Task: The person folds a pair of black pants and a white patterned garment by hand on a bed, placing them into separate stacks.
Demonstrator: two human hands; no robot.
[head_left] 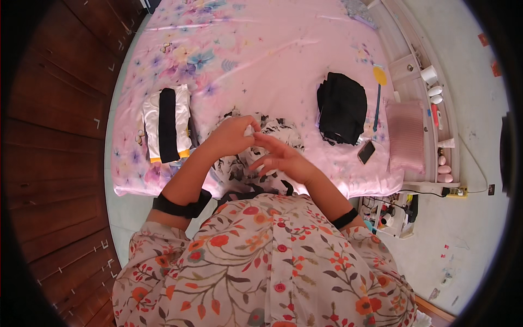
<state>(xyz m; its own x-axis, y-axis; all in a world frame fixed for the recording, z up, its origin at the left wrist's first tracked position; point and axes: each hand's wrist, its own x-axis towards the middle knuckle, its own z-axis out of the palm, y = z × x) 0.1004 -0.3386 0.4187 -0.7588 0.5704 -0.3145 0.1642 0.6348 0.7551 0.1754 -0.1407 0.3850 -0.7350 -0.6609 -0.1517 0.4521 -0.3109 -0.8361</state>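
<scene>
A crumpled white cloth with a black pattern (283, 131) lies at the near edge of the bed, partly hidden under my hands. My left hand (235, 136) is curled closed above it. A small white bit shows between its thumb and fingers; I cannot tell whether it belongs to the cloth. My right hand (284, 161) has its fingers apart and holds nothing, its fingertips close against the left hand. Left of them is a folded stack of white, black and yellow clothes (182, 117). A pile of black clothes (342, 109) lies to the right.
Pink flowered bedding (261, 65) covers the bed. A phone (366, 152), a blue stick with a yellow head (377, 103) and a pink pillow (406, 136) lie at the right. Small items line the headboard shelf (430, 103). Wooden cupboards (60, 136) stand left.
</scene>
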